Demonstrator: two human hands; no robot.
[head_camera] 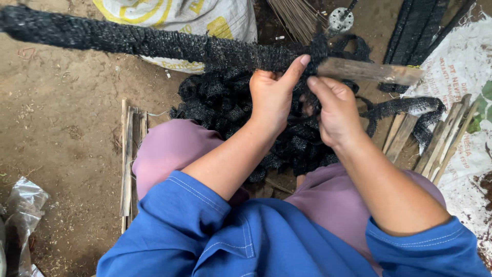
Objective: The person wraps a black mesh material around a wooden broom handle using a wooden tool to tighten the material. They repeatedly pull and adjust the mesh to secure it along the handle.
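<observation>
Net-wrapped stick (154,43), netting heap (225,102), bamboo slats (130,154), sack (189,20)

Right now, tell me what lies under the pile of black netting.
The black netting pile rests over the person's purple-clad knees and the dirt floor. Whatever lies beneath its middle is covered.

The floor (61,118) is bare packed earth, brown and dusty, with bits of straw and chaff scattered over it. A few thin wooden slats (129,154) lie side by side on it to the left, and more slats (441,138) rest to the right, partly on a white printed sack (461,66) spread flat. Another white sack (179,20), full and bulging, sits at the top. A crumpled clear plastic bag (23,205) lies at the lower left.
</observation>
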